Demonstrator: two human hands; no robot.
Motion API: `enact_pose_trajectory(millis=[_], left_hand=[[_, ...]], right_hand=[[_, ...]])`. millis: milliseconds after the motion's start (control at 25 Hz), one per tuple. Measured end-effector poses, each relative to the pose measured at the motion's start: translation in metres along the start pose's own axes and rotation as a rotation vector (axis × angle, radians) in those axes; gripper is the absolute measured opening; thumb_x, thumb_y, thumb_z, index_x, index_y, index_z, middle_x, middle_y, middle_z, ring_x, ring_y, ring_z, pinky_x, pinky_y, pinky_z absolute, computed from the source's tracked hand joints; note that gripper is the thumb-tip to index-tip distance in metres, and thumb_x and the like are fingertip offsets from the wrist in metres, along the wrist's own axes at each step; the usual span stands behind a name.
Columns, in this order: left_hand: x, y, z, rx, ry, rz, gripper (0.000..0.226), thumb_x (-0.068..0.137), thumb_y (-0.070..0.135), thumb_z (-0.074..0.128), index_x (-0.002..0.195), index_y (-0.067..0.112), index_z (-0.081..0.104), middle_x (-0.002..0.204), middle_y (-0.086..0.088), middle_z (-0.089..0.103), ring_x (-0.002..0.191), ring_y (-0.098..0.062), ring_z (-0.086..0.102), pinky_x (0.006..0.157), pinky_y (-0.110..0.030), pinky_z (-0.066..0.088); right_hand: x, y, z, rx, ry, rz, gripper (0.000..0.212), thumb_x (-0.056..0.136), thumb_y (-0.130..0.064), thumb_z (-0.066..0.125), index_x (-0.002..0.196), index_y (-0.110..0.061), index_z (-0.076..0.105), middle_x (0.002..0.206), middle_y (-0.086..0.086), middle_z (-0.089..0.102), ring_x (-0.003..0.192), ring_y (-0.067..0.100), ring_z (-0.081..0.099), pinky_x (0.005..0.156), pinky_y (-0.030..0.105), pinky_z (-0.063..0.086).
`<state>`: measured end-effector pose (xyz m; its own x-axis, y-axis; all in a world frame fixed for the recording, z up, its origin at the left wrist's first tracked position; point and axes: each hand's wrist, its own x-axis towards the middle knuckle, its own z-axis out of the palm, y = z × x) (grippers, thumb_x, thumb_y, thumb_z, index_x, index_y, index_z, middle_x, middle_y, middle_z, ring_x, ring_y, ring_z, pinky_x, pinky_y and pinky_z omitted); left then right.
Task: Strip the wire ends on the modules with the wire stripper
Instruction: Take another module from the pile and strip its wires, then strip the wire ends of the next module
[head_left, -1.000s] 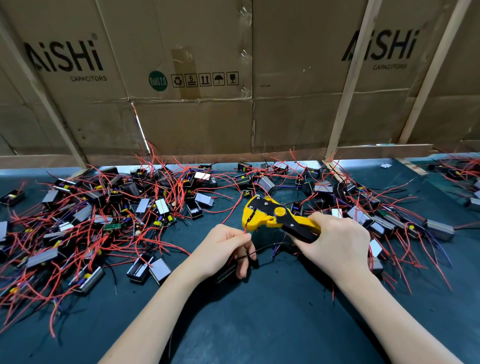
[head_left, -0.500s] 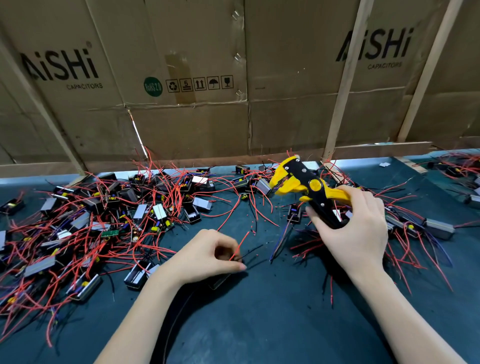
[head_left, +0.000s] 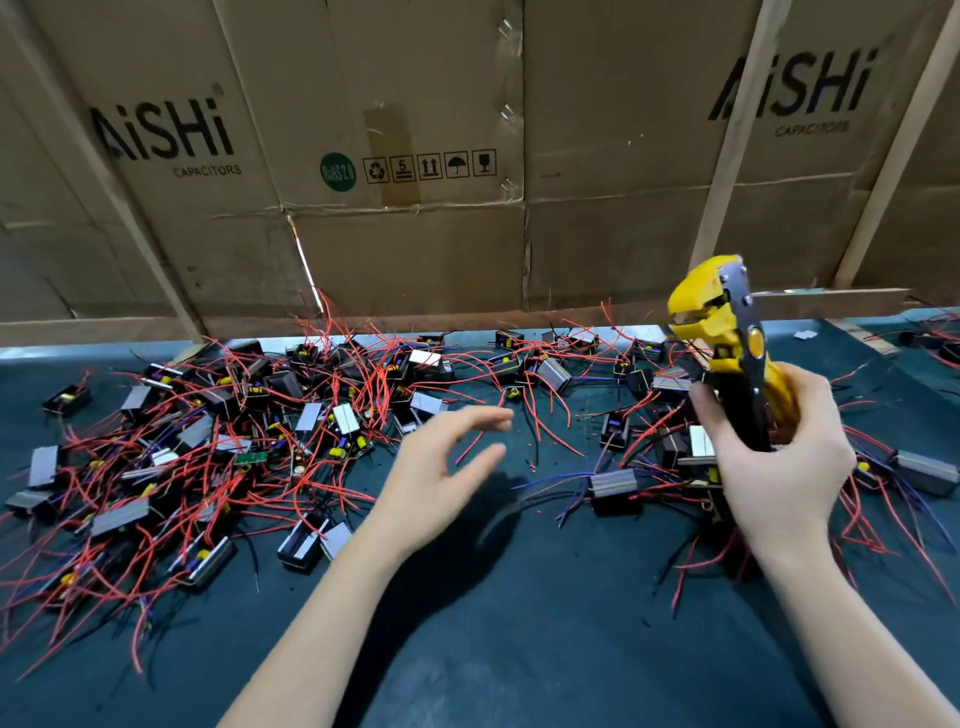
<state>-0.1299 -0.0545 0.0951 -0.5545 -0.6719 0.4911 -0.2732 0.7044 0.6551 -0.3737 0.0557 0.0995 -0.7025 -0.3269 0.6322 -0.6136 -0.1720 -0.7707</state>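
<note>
Change: since the earlier frame, your right hand (head_left: 779, 457) is lifting the wire stripper (head_left: 727, 338) upright, and your left hand (head_left: 447, 462) is letting go, its fingers spreading.
Left hand: hovering over the tabletop (head_left: 519, 623) near its middle, fingers straight, holding nothing.
Right hand: you are gripping the stripper's black and yellow handles, head pointing up toward the cardboard wall (head_left: 415, 249).
Modules: a heap (head_left: 234, 431) is lying toward the tabletop's far left edge; one module (head_left: 615, 486) is resting between your hands, red wires trailing.
</note>
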Motion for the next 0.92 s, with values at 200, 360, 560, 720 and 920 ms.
enact_pose_trajectory(millis=[200, 360, 560, 720, 920], left_hand=[[0.004, -0.043, -0.058, 0.277, 0.757, -0.264, 0.029, 0.085, -0.003, 0.059, 0.109, 0.01, 0.067, 0.107, -0.003, 0.066, 0.101, -0.024, 0.06, 0.093, -0.028, 0.04], [-0.006, -0.076, -0.079, 0.376, 0.8, -0.435, 0.031, 0.087, 0.0, 0.06, 0.117, 0.005, 0.054, 0.116, -0.012, 0.054, 0.099, -0.03, 0.058, 0.092, -0.035, 0.039], [-0.007, -0.097, -0.08, 0.529, 0.473, -0.625, 0.048, 0.089, 0.019, 0.068, 0.131, 0.003, 0.052, 0.126, -0.017, 0.061, 0.116, -0.035, 0.056, 0.095, -0.047, 0.046], [-0.01, -0.097, -0.081, 0.461, 0.527, -0.549, 0.029, 0.092, 0.013, 0.062, 0.119, 0.003, 0.063, 0.117, -0.013, 0.067, 0.11, -0.03, 0.061, 0.095, -0.041, 0.045], [-0.007, -0.085, -0.077, 0.468, 0.648, -0.486, 0.022, 0.09, 0.005, 0.056, 0.111, 0.004, 0.064, 0.107, -0.012, 0.067, 0.103, -0.031, 0.06, 0.092, -0.043, 0.044]], right_hand=[[-0.003, -0.006, 0.001, 0.543, -0.407, 0.046, 0.039, 0.081, -0.049, 0.071, 0.1, -0.017, 0.058, 0.089, -0.007, 0.061, 0.081, 0.013, 0.056, 0.07, 0.021, 0.047], [-0.012, -0.015, 0.007, 0.874, -1.078, 0.544, 0.062, 0.077, -0.057, 0.072, 0.106, -0.004, 0.056, 0.096, 0.017, 0.055, 0.089, 0.029, 0.058, 0.069, 0.034, 0.053], [-0.028, -0.002, 0.02, 0.414, -1.065, 0.548, 0.072, 0.056, -0.078, 0.074, 0.087, -0.014, 0.068, 0.094, 0.017, 0.068, 0.092, 0.026, 0.06, 0.092, 0.044, 0.043], [-0.021, 0.01, 0.023, 0.157, -0.787, 0.485, 0.068, 0.053, -0.083, 0.066, 0.089, -0.025, 0.069, 0.094, 0.001, 0.073, 0.091, 0.019, 0.064, 0.091, 0.041, 0.046], [-0.014, 0.02, 0.019, 0.104, -0.624, 0.448, 0.056, 0.062, -0.077, 0.062, 0.091, -0.03, 0.071, 0.093, -0.012, 0.074, 0.097, 0.011, 0.065, 0.086, 0.032, 0.045]])
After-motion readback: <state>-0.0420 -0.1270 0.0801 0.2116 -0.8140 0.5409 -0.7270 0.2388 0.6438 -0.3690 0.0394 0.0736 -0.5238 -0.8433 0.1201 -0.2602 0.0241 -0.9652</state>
